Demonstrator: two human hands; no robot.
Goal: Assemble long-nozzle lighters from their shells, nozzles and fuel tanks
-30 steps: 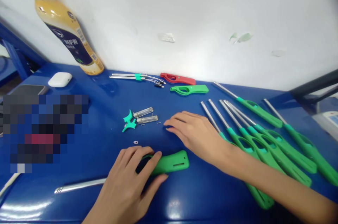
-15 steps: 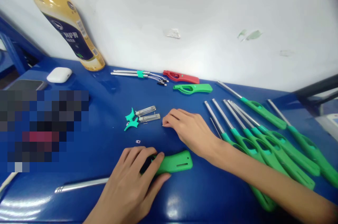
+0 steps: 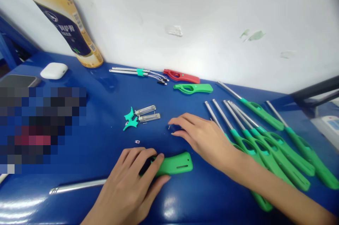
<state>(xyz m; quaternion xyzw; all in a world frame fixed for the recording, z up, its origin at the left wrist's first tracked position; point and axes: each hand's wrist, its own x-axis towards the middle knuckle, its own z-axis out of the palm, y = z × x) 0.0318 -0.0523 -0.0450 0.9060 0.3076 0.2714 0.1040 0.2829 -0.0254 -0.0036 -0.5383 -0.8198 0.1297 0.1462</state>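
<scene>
My left hand is wrapped over a green lighter with a long metal tube, which lies near the front of the table. To its upper right, my right hand has thumb and forefinger apart, and a tiny screw shows by the fingertips. Left of that hand lie two clear fuel tanks and teal trigger pieces. A small pale part rests above my left hand.
Several green lighters lie at the right. Along the wall are metal tubes with wires, a red shell and a green shell. A bottle, white case and phone stand or lie at the left.
The fingers of my right hand have parted, and the hand has shifted slightly right and down; a tiny screw now shows beside them. My left hand keeps its hold on the lighter.
</scene>
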